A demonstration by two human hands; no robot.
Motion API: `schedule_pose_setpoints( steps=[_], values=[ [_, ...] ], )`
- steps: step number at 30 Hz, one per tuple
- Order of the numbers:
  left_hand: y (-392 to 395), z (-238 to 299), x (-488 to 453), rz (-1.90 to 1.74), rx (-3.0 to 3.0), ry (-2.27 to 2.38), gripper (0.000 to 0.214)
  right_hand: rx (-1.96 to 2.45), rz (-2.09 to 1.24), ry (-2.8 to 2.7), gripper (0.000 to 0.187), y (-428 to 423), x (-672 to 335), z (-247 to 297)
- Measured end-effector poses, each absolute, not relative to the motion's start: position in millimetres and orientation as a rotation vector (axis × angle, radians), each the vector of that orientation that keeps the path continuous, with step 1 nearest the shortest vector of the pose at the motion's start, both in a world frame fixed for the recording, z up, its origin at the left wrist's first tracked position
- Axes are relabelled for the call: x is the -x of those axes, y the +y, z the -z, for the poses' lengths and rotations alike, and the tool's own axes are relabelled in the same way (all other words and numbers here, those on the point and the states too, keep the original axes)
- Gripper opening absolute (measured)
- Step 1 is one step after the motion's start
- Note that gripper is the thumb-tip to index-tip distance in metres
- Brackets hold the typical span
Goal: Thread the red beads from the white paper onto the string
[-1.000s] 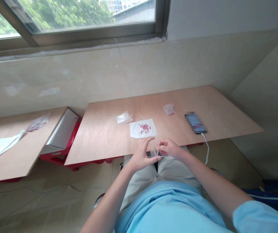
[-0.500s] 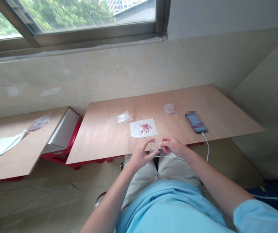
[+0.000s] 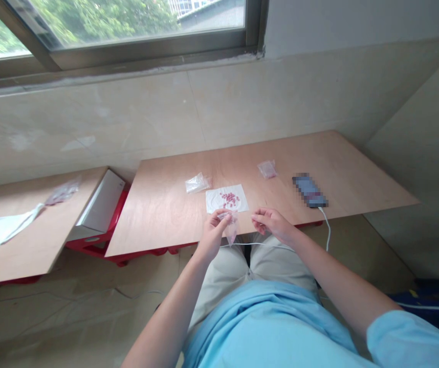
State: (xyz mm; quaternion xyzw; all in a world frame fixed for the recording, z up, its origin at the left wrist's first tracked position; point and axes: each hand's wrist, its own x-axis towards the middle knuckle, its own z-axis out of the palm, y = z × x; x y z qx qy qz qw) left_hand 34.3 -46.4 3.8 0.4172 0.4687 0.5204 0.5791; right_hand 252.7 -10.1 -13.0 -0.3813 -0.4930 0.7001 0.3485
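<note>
My left hand pinches the top of a small clear plastic bag, which hangs over the table's near edge. To its right, my right hand is curled with thumb and fingertips close together; whatever it may hold is too small to make out. Just beyond the hands lies a white sheet, and on it a loose cluster of small red beads.
A stack of clear bags lies left of the sheet. Another small bag sits farther back. A phone with a white cable is at the right. A second table stands at the left.
My left hand has closed on the plastic bag, which was by my right fingertips, and has drawn it left. My right hand is now apart from the bag.
</note>
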Motion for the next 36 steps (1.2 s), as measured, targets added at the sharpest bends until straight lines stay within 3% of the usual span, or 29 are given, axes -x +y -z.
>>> schedule_pose_setpoints(
  steps=[3, 9, 11, 16, 19, 25, 36],
  values=[
    [-39, -6, -23, -1.286, -0.926, 1.099, 0.039, 1.095, -1.679, -1.427, 0.035, -5, -254, 23],
    [-13, -9, 14, -1.344, -1.009, 1.203, 0.038, 1.258, -1.002, -1.796, 0.023, 28, -255, 39],
    [-1, -10, 25, -1.191, -1.172, 1.241, 0.039, 1.229, -0.929, -1.809, 0.035, 43, -246, 43],
    [39, -4, 41, -0.775, -1.660, 1.380, 0.042, 1.095, -0.797, -2.023, 0.088, 75, -206, 56],
    [63, 1, 44, -0.596, -2.028, 1.488, 0.041, 1.074, -0.747, -2.116, 0.101, 90, -182, 67],
    [89, 4, 42, -0.240, -2.542, 1.455, 0.041, 1.062, -0.648, -2.220, 0.101, 100, -163, 81],
    [98, 0, 33, -0.133, -2.590, 1.413, 0.034, 1.081, -0.579, -2.254, 0.096, 99, -162, 91]
  ],
)
